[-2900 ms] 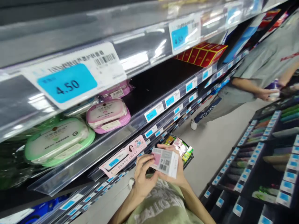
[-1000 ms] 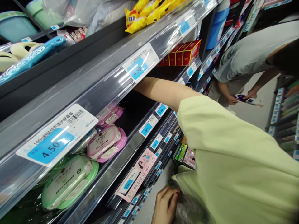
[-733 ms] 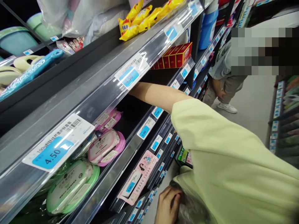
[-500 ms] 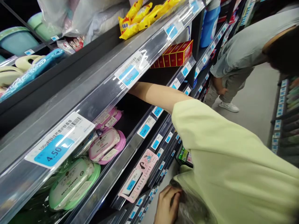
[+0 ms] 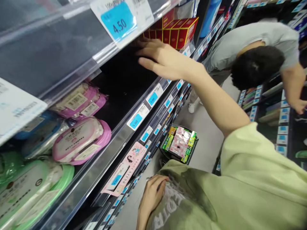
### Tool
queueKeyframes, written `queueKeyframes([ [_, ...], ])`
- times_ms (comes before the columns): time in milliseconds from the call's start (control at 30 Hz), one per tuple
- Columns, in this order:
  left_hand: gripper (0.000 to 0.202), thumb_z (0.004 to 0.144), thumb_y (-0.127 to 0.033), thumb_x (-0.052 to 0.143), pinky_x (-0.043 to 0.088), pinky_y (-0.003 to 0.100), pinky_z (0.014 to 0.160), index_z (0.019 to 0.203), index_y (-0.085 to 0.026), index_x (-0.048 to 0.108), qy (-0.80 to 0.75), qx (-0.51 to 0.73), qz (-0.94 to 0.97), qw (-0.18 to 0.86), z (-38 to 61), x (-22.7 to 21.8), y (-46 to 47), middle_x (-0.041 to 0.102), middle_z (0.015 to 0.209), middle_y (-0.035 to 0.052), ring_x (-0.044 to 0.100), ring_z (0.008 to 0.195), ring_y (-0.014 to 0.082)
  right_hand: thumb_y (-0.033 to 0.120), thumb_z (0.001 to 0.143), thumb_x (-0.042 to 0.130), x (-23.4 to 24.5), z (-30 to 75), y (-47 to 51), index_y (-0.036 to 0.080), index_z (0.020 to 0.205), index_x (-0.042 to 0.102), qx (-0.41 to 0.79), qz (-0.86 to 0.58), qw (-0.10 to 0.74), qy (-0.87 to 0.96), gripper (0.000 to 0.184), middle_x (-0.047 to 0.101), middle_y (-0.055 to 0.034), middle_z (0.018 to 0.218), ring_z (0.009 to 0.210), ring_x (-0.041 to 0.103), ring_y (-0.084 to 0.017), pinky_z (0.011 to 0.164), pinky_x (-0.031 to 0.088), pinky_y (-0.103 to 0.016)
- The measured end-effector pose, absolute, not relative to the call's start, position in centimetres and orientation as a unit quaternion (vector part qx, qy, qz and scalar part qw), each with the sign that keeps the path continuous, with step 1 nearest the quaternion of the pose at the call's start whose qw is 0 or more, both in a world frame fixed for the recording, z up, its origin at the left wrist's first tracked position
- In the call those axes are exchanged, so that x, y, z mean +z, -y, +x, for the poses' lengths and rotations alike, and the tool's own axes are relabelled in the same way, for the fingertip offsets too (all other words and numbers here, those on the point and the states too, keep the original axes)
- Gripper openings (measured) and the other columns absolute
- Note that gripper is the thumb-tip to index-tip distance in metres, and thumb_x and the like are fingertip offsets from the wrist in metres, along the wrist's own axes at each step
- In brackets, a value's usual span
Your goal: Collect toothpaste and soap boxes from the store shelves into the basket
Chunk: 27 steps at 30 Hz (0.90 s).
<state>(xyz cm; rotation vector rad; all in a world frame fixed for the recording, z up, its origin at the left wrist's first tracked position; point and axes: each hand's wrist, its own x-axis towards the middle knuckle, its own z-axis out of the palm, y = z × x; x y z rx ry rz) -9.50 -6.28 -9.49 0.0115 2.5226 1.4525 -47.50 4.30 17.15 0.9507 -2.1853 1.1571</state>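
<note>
My right hand (image 5: 157,57) is at the mouth of a dark shelf bay, fingers spread with nothing in them. Just behind it sit red boxes with gold edges (image 5: 183,33); whether the fingertips touch them I cannot tell. Low in the picture, my left hand (image 5: 153,190) lies against the front of my green shirt (image 5: 201,191). Its fingers are curled and pressed together, and what they hold, if anything, is hidden. Left of the dark bay are wrapped oval packs, a pink one (image 5: 81,140) and a green one (image 5: 35,188).
A shelf lip with price tags (image 5: 120,24) overhangs the bay. On the floor stands a basket (image 5: 165,156) holding pink and green packs. Another person in grey (image 5: 240,38) bends over the opposite shelves (image 5: 283,131), across the aisle floor (image 5: 206,118).
My right hand, hidden inside the shelf before, now shows at its mouth. The view has shifted, bringing the basket into sight. The other person has leaned toward the opposite shelves.
</note>
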Motion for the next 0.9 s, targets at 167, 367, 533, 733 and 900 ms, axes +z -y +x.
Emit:
queueKeyframes([
  [167,0.029,0.104,-0.029,0.045,0.052,0.03,0.097,0.116,-0.026,0.07,-0.855,0.498,0.032,0.139,-10.6,-9.7,6.2,0.075,0.111,0.0032,0.068,0.105,0.0174,0.035,0.105,0.046,6.7,-43.3,-13.6,0.017,0.123,0.066,0.465,0.383,0.306,0.737,0.033,0.068,-0.0041,0.131,0.129,0.06,-0.015,0.115,0.045,-0.038],
  [367,0.03,0.104,-0.028,0.043,0.052,0.032,0.097,0.116,-0.025,0.071,-0.856,0.486,0.049,0.167,-11.7,-10.0,5.7,0.075,0.111,0.0043,0.067,0.105,0.0185,0.042,0.1,0.053,-12.8,-41.5,-18.5,0.02,0.105,0.067,0.571,0.063,0.274,0.772,0.027,0.071,-0.0031,0.096,0.09,0.068,-0.017,0.084,0.055,-0.032],
  [533,0.03,0.104,-0.029,0.043,0.053,0.033,0.096,0.117,-0.027,0.07,-0.855,0.482,0.038,0.188,-11.8,-10.5,5.2,0.075,0.111,0.0043,0.067,0.106,0.0194,0.041,0.094,0.048,-27.6,-37.4,-20.1,0.017,0.104,0.064,0.542,-0.106,0.042,0.833,0.03,0.072,-0.0086,0.101,0.09,0.066,-0.021,0.084,0.054,-0.036],
  [733,0.03,0.104,-0.03,0.043,0.053,0.032,0.097,0.114,-0.025,0.071,-0.856,0.475,-0.009,0.205,-11.6,-10.6,4.9,0.075,0.111,0.0049,0.068,0.106,0.0192,0.033,0.093,0.064,-37.3,-33.3,-20.6,0.015,0.1,0.066,0.465,-0.182,-0.189,0.846,0.02,0.071,-0.0055,0.096,0.084,0.067,-0.018,0.085,0.057,-0.039],
  [900,0.031,0.105,-0.031,0.041,0.053,0.032,0.096,0.114,-0.025,0.069,-0.852,0.476,-0.033,0.217,-11.3,-10.9,5.0,0.074,0.111,0.006,0.067,0.105,0.019,0.034,0.096,0.066,-41.0,-31.9,-21.0,0.014,0.112,0.066,0.389,-0.258,-0.328,0.821,0.026,0.069,-0.0059,0.11,0.094,0.068,-0.019,0.083,0.06,-0.038],
])
